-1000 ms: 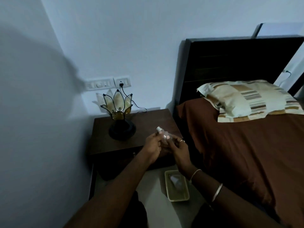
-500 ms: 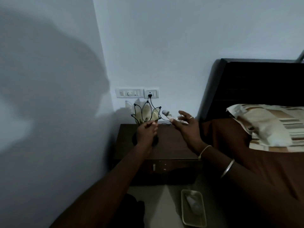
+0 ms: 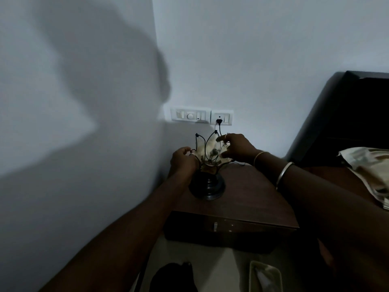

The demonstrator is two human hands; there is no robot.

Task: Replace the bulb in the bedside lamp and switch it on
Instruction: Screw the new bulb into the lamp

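left hand [image 3: 182, 158]: pinching a lamp [image 3: 207, 165] petal
right hand [image 3: 235, 147]: holds bulb [image 3: 214, 152] inside the shade
tray [image 3: 265, 277]: contents unclear

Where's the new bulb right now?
In the head view, the bulb is in the right hand, among the lamp's petals; the left hand steadies a petal.

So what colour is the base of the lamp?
Black, a round ribbed lamp base, seen in the head view.

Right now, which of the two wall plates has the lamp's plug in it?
The right-hand wall plate, the smaller one: a black plug sits in its socket. The wider left plate carries only switches and a dial.
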